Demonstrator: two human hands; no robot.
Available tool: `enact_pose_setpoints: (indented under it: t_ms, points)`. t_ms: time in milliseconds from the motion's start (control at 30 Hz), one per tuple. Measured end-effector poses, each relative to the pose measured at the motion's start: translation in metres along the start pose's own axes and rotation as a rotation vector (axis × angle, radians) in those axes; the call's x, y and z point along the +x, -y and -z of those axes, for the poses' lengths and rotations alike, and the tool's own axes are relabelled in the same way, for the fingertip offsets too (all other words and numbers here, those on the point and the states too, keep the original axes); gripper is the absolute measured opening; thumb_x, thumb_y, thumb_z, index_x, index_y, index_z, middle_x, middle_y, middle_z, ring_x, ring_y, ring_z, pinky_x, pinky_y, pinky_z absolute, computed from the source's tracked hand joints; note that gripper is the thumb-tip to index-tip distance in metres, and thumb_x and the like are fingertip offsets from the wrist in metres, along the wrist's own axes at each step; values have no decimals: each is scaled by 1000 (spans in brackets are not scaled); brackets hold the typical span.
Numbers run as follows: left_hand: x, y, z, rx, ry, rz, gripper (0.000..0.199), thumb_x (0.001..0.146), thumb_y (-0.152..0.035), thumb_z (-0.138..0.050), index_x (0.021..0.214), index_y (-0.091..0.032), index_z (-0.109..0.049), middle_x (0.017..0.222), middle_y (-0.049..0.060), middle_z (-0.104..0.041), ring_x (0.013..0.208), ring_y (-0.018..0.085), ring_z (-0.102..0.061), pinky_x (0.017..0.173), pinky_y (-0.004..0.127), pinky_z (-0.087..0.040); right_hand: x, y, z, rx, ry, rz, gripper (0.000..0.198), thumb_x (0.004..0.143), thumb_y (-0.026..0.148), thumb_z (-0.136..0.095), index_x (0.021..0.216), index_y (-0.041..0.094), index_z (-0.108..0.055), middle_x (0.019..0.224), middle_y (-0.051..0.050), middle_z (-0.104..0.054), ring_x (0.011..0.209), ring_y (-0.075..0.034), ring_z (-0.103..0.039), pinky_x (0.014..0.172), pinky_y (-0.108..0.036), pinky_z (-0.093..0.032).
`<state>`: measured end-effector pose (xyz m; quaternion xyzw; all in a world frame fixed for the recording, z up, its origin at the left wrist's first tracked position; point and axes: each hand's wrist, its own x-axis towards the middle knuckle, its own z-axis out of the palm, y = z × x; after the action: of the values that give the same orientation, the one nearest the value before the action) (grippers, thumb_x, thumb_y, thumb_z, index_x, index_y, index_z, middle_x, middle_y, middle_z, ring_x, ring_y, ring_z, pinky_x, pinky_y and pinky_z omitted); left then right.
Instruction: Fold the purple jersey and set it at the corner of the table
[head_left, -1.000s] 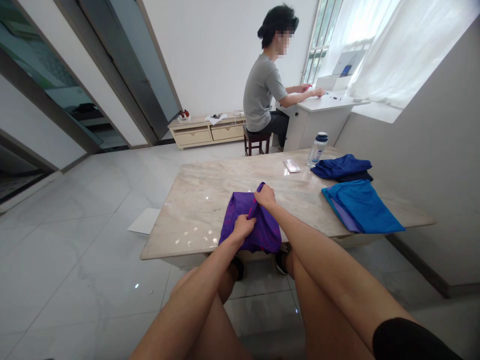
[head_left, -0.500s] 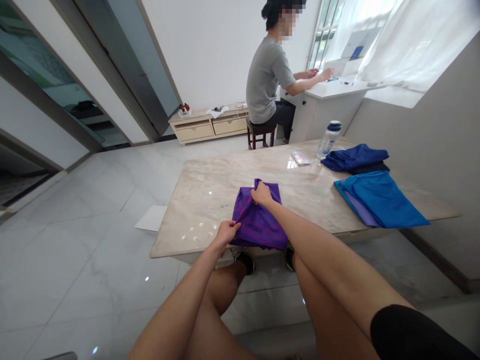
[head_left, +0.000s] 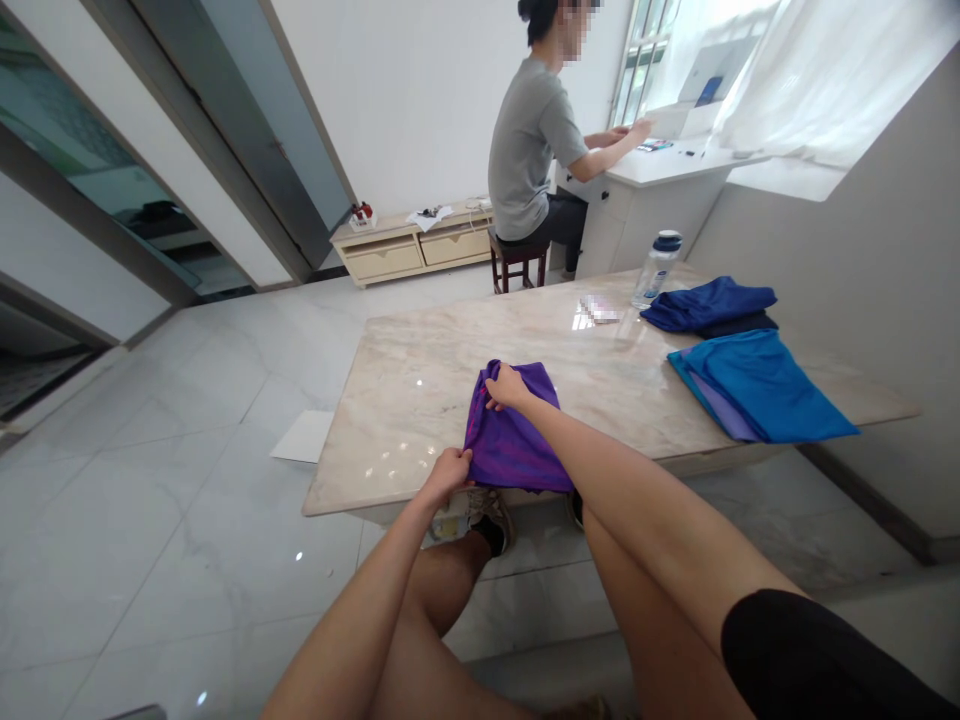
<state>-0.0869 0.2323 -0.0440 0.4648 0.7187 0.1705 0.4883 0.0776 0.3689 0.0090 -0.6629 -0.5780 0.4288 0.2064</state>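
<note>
Fingers of the left hand [head_left: 448, 470] were pinched on the near left corner of the purple garment [head_left: 514, 440], right at the bench [head_left: 405, 390] edge. Fingers of the right hand [head_left: 508, 388] were closed on the far left corner, knuckles up, so both hands held the same side of the cloth. It lay folded on the near part of the marble bench, its lower hem hanging slightly over the edge toward the person's knees.

It looked thin, light and limp, likely a slick sports fabric that would slide on the polished stone and sag wherever it was not held; corners and folded edges seemed the best places to grip.

Farther right lay a bright blue garment [head_left: 765, 385], a dark blue one [head_left: 709, 305] behind it, and a water bottle [head_left: 658, 265]. Beyond, another person [head_left: 536, 150] sat at a white desk [head_left: 660, 185].
</note>
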Motion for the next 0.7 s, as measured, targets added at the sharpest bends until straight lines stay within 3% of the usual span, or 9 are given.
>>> enact_pose_setpoints:
  t_ms: [133,200,300,433,600,700]
  points:
    - [-3,0,6,208,-53,-22,42,108,-48,-58,78,-19,-66,74,8,-74,73,23,-75,68,27,-56,3,-5,10,23,-7,-5,35,108,21,-61,140,8,-58,97,-15,-85,72,-22,-82,62,-26,-64]
    - [-5,-1,11,346,-98,-42,39,108,-43,-57,81,-18,-70,84,13,-79,88,28,-80,78,30,-57,4,-12,21,-3,-18,-14,33,106,21,-63,135,7,-65,93,-14,-85,72,-23,-82,62,-26,-64]
    - [-7,-4,18,552,-166,-62,30,104,-38,-61,90,-16,-76,108,23,-82,118,38,-77,98,39,-55,3,-26,43,-224,7,9,23,105,21,-63,118,8,-77,85,-13,-83,72,-24,-82,65,-26,-63]
    - [-7,-13,22,722,-218,-86,27,104,-32,-58,111,-13,-75,130,29,-75,132,43,-69,108,47,-51,-4,-53,72,-485,18,51,20,98,17,-67,102,6,-83,83,-18,-82,82,-30,-83,79,-31,-64]
    - [2,-44,12,897,-264,-318,40,107,-32,-60,144,-18,-61,147,21,-65,141,35,-61,112,41,-49,-8,-77,89,-621,8,203,28,96,14,-70,120,10,-83,124,-22,-82,123,-35,-75,108,-36,-56]
    - [10,-59,3,891,-303,-312,46,107,-32,-62,151,-18,-56,151,21,-61,142,36,-60,110,41,-50,0,-76,90,-669,-14,310,45,100,16,-66,145,11,-73,150,-22,-69,144,-36,-60,121,-40,-46]
